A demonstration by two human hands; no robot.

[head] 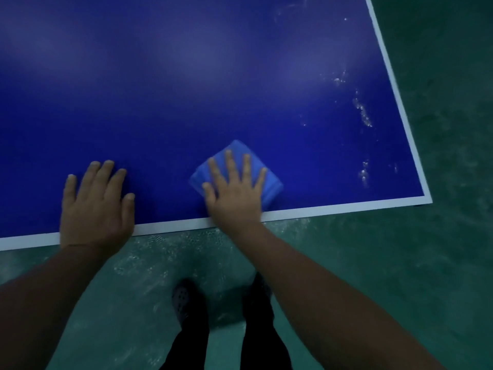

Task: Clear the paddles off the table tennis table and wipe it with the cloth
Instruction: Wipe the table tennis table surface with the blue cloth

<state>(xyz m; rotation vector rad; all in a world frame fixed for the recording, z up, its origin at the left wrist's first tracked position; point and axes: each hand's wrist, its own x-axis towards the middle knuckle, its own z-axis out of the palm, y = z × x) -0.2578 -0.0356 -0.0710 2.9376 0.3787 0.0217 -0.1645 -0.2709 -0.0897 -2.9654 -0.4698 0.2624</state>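
The folded light-blue cloth (pixel 269 182) lies cornerwise on the dark-blue table tennis table (pixel 186 89), pressed by the flat, spread right hand (pixel 236 194), while the left hand (pixel 96 209) rests flat beside it.

Both arms reach forward; left hand (pixel 96 206) and right hand (pixel 236 194) lie flat, fingers spread

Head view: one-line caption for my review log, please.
Right hand presses a folded blue cloth flat on the table; left hand rests beside it.

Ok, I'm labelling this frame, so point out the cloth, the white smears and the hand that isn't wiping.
cloth (pixel 272 186): head view, its bare right corner.
white smears (pixel 362 112): head view, middle of the streak.
left hand (pixel 96 206): head view, back of the hand.
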